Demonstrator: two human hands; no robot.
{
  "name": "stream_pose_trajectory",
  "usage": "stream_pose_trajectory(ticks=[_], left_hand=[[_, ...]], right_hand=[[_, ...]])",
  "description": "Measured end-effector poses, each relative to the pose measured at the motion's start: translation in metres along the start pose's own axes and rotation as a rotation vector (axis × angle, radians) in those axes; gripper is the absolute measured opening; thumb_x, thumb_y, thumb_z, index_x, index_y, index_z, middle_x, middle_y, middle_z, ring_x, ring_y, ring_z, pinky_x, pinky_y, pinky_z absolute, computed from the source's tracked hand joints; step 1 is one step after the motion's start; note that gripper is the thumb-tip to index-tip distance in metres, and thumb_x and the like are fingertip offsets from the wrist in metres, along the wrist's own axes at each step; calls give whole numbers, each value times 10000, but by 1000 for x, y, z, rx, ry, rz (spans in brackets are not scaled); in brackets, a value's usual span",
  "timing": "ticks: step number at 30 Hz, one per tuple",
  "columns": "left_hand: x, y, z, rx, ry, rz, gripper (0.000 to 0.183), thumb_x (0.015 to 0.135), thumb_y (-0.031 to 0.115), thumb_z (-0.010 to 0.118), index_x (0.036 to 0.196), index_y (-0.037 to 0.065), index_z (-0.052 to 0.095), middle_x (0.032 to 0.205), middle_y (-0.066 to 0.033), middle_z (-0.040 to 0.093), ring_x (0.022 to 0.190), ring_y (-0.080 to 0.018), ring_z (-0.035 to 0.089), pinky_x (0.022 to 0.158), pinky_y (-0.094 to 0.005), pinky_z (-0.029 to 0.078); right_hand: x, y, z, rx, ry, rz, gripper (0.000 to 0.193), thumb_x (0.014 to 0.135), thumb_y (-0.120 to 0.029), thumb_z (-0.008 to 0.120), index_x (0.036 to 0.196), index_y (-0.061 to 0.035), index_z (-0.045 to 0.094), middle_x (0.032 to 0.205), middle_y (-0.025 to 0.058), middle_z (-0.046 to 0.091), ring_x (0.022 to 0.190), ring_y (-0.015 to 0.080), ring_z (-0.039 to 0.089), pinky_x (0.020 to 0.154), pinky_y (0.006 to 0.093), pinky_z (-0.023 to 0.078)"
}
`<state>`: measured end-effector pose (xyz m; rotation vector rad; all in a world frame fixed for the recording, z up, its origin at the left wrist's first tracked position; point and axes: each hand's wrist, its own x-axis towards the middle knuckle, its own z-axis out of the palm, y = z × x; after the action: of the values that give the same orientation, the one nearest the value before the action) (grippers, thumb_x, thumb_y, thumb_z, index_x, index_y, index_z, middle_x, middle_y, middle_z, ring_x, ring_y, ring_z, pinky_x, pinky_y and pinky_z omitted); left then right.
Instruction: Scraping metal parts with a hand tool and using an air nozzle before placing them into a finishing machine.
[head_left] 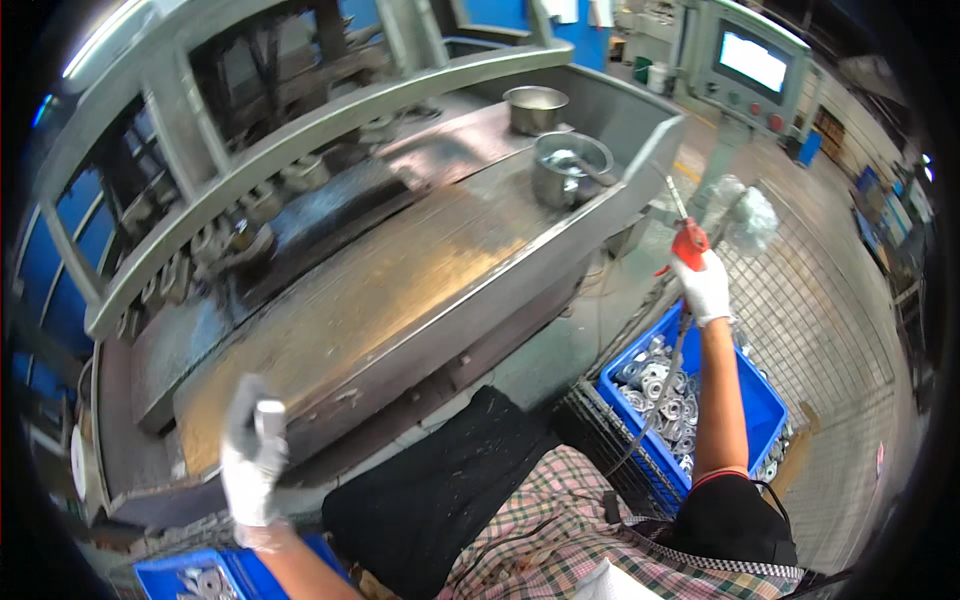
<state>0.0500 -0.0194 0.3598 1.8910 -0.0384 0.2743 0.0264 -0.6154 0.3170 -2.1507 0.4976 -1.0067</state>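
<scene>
My right hand, in a white glove, is closed around a red air blow gun with a long thin metal nozzle. Its grey hose hangs down past a blue crate of silvery ring-like metal parts. My left hand, also gloved and with greyed fingers, is raised at the near left side of the metal trough. A bright patch shows by its fingers; motion blur hides whether it is a held piece or the thumb.
Two metal pots stand at the trough's far right end. A heavy frame spans it at the left. Wire mesh rises beside the crate. Another blue crate with parts sits lower left. A control panel stands beyond.
</scene>
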Motion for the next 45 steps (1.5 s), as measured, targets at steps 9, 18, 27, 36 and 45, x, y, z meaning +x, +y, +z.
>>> stream_pose_trajectory(ticks=[9, 18, 27, 36, 45], left_hand=[[82, -53, -14, 713, -70, 206, 544, 741, 79, 701, 1256, -21, 556, 1234, -226, 583, 1163, -361, 550, 1012, -385, 413], [79, 9, 3, 362, 244, 379, 477, 871, 47, 576, 1330, -40, 481, 1187, -123, 582, 1004, -180, 559, 888, -312, 467], [87, -34, 4, 791, -105, 285, 479, 766, 169, 677, 1215, 23, 596, 1234, -221, 588, 1148, -379, 548, 994, -426, 419], [81, -34, -3, 810, -66, 298, 490, 751, 176, 691, 1212, 35, 603, 1241, -226, 583, 1146, -385, 547, 991, -426, 423], [84, -35, -2, 807, -77, 282, 507, 749, 194, 697, 1222, 39, 600, 1268, -211, 572, 1164, -378, 536, 997, -417, 423]], right_hand=[[5, -52, 24, -419, 351, -309, 304, 736, -238, 711, 987, -78, 651, 879, 136, 650, 837, 342, 620, 750, 440, 493], [63, -77, 72, -292, -59, -268, 467, 795, -308, 660, 1193, -78, 582, 1096, 178, 642, 1027, 343, 603, 889, 419, 480], [93, -51, 107, -130, -206, -264, 555, 782, -308, 704, 1293, -150, 555, 1128, 158, 645, 1043, 314, 614, 905, 389, 480], [105, -102, 98, 12, -43, -305, 205, 885, -238, 579, 1022, -117, 673, 983, 137, 678, 930, 307, 645, 827, 353, 496], [126, -97, 105, -226, -151, -151, 262, 875, -311, 564, 1001, -106, 667, 978, 122, 682, 923, 301, 647, 806, 369, 489]])
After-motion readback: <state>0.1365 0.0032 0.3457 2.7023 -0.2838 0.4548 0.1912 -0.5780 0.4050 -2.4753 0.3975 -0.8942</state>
